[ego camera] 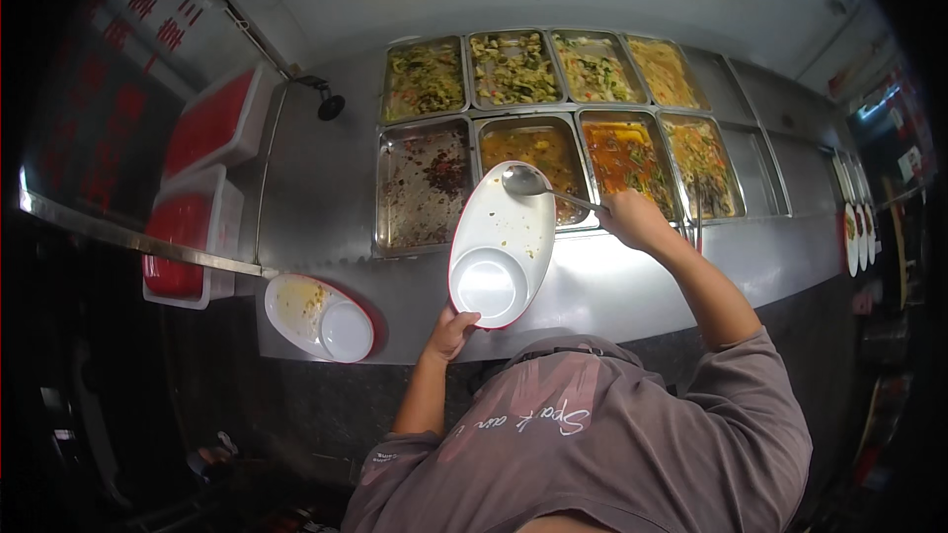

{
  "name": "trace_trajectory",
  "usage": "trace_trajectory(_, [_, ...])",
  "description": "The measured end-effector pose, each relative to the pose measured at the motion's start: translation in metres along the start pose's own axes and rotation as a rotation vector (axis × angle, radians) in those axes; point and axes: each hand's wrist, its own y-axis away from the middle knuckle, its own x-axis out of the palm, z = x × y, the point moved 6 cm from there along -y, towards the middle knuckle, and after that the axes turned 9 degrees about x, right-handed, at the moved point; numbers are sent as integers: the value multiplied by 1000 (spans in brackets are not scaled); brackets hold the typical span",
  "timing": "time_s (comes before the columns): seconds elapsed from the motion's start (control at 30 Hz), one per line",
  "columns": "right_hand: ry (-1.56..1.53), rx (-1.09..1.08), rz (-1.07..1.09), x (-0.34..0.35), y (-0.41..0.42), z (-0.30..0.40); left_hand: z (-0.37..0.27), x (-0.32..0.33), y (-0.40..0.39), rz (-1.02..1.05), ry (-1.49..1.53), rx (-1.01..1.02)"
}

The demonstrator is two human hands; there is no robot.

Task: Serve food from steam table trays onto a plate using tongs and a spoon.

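Observation:
My left hand (pixel 449 333) grips the near end of an oval white dish (pixel 506 237) with a red rim and a round compartment at its near end. The dish is held over the near row of steel food pans, with a few food scraps on its surface. In my right hand (pixel 638 220) is a metal serving spoon (pixel 523 180), its bowl over the far end of the dish. Whether the bowl touches the dish I cannot tell. Partly behind the dish lies a pan of yellowish soupy food (pixel 535 144). A pan of reddish, oily food (pixel 628 155) is under my right hand's far side.
A second oval dish (pixel 296 307) with sauce residue rests at the counter's left end. Near it stand white tubs with red contents (pixel 178 255). A mostly emptied pan (pixel 418 192) sits left of the held dish. Several pans of cooked vegetables (pixel 515 63) form the far row.

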Motion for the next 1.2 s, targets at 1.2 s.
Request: trace_trajectory(1.2, [-695,137,331,64,1,-59,-14,22,6,-151,-150,66])
